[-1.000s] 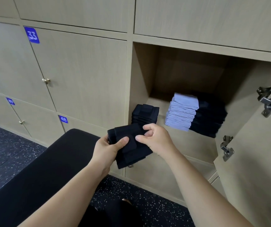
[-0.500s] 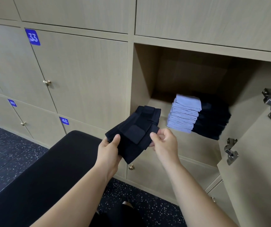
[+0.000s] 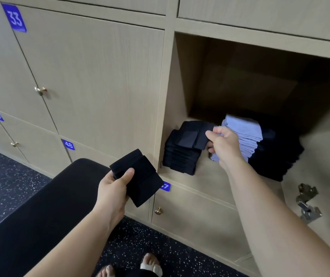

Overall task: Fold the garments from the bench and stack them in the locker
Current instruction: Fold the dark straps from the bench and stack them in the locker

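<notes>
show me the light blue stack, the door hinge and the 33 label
light blue stack (image 3: pixel 244 126): head view, middle of its top garment.
door hinge (image 3: pixel 306 204): head view, its metal middle.
33 label (image 3: pixel 14 18): head view, on the digits.

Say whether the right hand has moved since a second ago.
Yes: the right hand went up and right, from outside the locker into it, laying a garment on the black stack.

Looks like a gym changing room. Told by pale wooden lockers (image 3: pixel 100 76) with brass knobs (image 3: pixel 40 90) and blue number plates (image 3: pixel 68 144), one up left of the grip of the left hand (image 3: pixel 113 188) on a folded black garment (image 3: pixel 140 176); padded black bench (image 3: pixel 40 206) beside and below that grip; speckled dark flooring (image 3: pixel 10 176) lower still.
</notes>
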Action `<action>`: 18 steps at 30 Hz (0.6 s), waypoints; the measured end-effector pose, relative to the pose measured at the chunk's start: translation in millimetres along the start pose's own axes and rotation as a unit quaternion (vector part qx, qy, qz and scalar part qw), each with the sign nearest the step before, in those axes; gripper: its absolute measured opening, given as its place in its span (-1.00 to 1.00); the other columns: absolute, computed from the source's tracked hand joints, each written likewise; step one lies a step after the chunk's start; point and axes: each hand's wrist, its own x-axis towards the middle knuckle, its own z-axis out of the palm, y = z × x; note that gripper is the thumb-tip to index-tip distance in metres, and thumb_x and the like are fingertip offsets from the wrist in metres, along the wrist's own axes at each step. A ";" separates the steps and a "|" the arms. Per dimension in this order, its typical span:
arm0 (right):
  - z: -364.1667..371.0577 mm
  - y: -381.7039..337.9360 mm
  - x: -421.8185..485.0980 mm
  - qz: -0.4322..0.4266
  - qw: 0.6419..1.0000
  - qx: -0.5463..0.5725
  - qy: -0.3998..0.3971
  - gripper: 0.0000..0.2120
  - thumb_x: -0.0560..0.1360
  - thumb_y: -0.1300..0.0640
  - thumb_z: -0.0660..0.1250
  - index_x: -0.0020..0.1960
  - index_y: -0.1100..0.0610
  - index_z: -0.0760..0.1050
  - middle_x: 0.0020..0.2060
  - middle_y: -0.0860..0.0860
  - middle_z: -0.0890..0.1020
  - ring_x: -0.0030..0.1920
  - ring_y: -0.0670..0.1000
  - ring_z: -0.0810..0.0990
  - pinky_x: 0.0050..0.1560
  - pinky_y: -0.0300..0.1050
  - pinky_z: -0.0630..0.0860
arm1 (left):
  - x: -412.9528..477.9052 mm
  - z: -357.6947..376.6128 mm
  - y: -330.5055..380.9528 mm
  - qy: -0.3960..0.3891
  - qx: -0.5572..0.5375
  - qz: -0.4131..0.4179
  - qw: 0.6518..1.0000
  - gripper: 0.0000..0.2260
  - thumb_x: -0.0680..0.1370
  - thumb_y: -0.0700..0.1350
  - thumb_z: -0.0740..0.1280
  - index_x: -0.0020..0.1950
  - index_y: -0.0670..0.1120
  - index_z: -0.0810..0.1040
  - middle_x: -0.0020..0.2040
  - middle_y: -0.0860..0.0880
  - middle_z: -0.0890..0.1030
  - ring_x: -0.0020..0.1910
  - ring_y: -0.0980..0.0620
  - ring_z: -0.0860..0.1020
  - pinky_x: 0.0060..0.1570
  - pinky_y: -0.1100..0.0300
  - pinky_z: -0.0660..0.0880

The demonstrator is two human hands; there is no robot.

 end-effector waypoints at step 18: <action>26.0 40.6 49.5 -0.008 0.967 -0.250 0.056 -0.87 0.48 0.02 0.40 -0.06 0.07 0.54 -0.16 0.00 0.62 -0.12 0.07 0.58 -0.16 -0.11 0.44 | 24.8 -12.6 -17.2 -0.022 0.016 -0.101 0.994 -0.64 0.46 -0.39 0.34 0.23 -0.16 0.51 0.08 -0.24 0.64 0.01 -0.24 0.62 -0.26 0.03 0.56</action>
